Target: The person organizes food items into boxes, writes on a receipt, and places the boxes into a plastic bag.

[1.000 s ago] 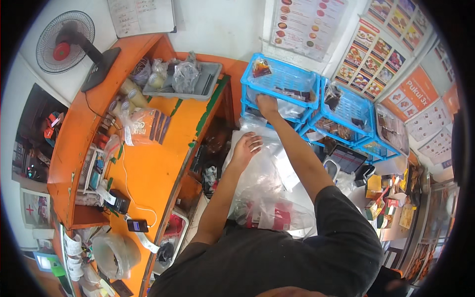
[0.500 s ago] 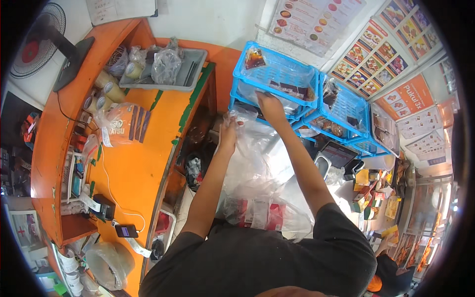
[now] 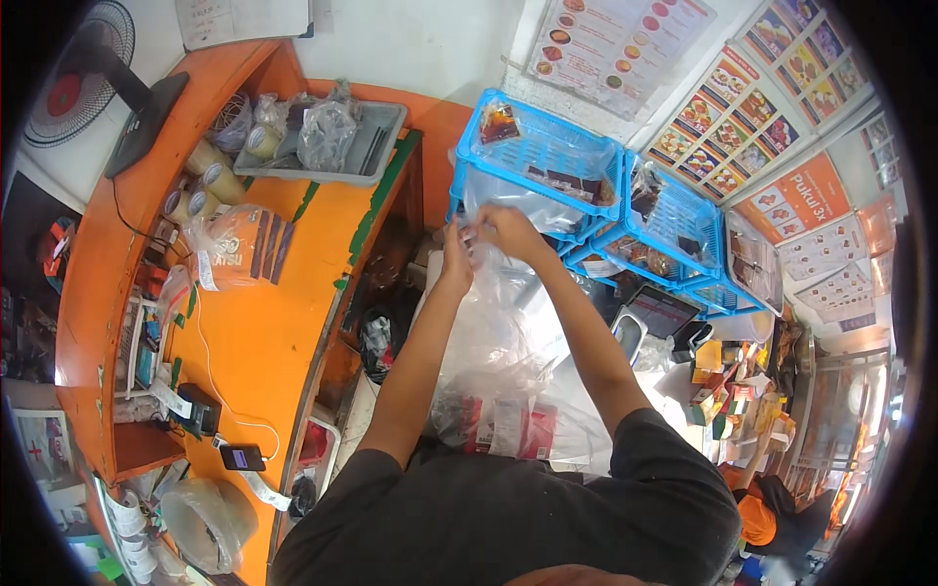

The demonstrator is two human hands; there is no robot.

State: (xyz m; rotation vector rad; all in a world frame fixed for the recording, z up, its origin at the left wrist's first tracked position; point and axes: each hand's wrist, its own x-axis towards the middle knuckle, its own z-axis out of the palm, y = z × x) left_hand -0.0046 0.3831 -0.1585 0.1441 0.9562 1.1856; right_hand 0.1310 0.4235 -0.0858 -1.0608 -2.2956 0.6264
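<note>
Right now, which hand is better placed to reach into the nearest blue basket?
Right, probably. The right hand is raised at the rim of the nearest blue basket, gripping the clear plastic bag. The left hand sits lower on the bag, further from the basket.

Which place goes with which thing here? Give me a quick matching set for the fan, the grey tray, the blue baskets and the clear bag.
Things:
1. fan
2. grey tray
3. blue baskets
4. clear bag

Places:
A. between the left hand and right hand
B. far left corner of the orange counter
C. stacked below the menu posters
D. back of the counter, holding bagged items

Pairs: 1-B, 2-D, 3-C, 4-A
</note>
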